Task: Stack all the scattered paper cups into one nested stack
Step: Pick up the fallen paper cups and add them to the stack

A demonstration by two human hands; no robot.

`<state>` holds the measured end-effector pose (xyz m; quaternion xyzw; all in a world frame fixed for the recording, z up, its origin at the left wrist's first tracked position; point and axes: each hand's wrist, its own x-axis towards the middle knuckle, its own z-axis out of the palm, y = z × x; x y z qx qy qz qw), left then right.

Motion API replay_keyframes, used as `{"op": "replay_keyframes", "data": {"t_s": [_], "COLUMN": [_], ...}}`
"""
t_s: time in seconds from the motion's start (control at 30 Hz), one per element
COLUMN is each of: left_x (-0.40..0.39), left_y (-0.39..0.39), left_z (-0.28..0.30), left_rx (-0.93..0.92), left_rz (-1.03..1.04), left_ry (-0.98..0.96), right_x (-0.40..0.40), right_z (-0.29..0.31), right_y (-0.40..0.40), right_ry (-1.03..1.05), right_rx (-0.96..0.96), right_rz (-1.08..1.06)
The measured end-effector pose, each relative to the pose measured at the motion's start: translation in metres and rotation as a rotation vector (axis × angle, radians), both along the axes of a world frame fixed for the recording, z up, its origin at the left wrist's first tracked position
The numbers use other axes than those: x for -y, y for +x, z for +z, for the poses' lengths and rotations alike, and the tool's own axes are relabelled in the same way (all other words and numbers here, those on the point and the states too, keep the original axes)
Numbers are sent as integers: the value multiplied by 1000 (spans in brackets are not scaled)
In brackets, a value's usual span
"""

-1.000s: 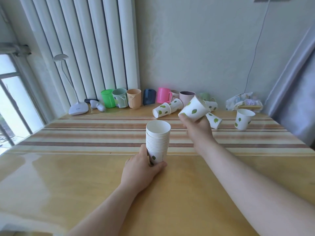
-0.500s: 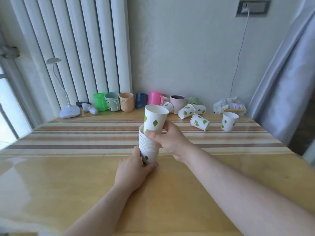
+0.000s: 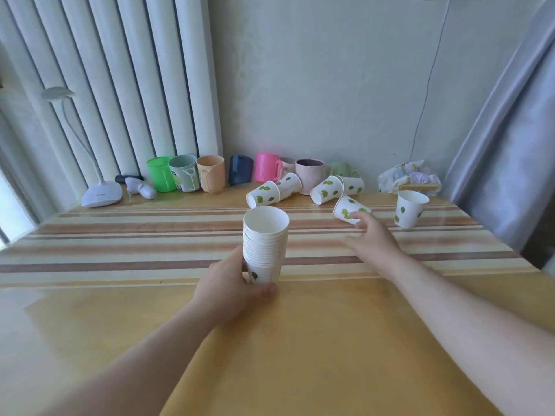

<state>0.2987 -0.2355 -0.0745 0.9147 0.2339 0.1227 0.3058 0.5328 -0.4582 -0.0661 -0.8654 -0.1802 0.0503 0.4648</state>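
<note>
A nested stack of white paper cups with green leaf prints [image 3: 265, 244] stands upright mid-table, and my left hand [image 3: 231, 283] grips its base. My right hand [image 3: 371, 240] is empty with fingers apart, its fingertips right at a cup lying on its side [image 3: 348, 210]. Two tipped cups [image 3: 271, 192] lie together behind the stack. Two more on their sides [image 3: 335, 187] rest near the mugs. One cup stands upright [image 3: 410, 209] at the far right.
A row of coloured plastic mugs [image 3: 210, 174] lines the wall at the back. A white desk lamp [image 3: 100, 195] stands at the back left. A crumpled bag and small box [image 3: 410, 180] sit back right. A grey curtain [image 3: 510, 145] hangs beside the table's right edge.
My right hand pushed the cup it carried into the stack, let go, and reached right toward the cup lying on its side. My left hand stayed on the stack.
</note>
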Motion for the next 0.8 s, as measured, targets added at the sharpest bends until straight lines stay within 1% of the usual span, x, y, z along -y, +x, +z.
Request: {"op": "replay_keyframes", "data": {"t_s": [0.07, 0.17, 0.3, 0.37, 0.4, 0.5, 0.57, 0.67, 0.73, 0.8], "left_x": [2, 0, 0, 0, 1, 2, 3, 3, 3, 4], "left_y": [17, 35, 42, 41, 40, 38, 37, 34, 33, 31], "left_z": [-4, -12, -18, -19, -19, -16, -15, -16, -17, -17], "left_rx": [30, 83, 87, 80, 80, 80, 79, 83, 86, 94], "left_rz": [6, 79, 81, 79, 80, 68, 60, 55, 55, 61], "left_ry": [-6, -58, 0, -7, -3, 11, 12, 23, 35, 40], "right_x": [2, -5, -19, -23, -23, -17, -12, -16, -27, -40], "right_z": [-4, -9, -20, -23, -22, -20, -16, -9, 2, 24], "right_y": [33, 69, 89, 88, 86, 70, 53, 24, 4, -19], "right_ry": [-102, -181, -268, -305, -284, -119, 33, 313, 515, 702], "right_rx": [78, 144, 66, 88, 111, 135, 78, -90, -202, -315], "right_rz": [-79, -162, -229, -242, -246, -279, -302, -275, -196, -98]}}
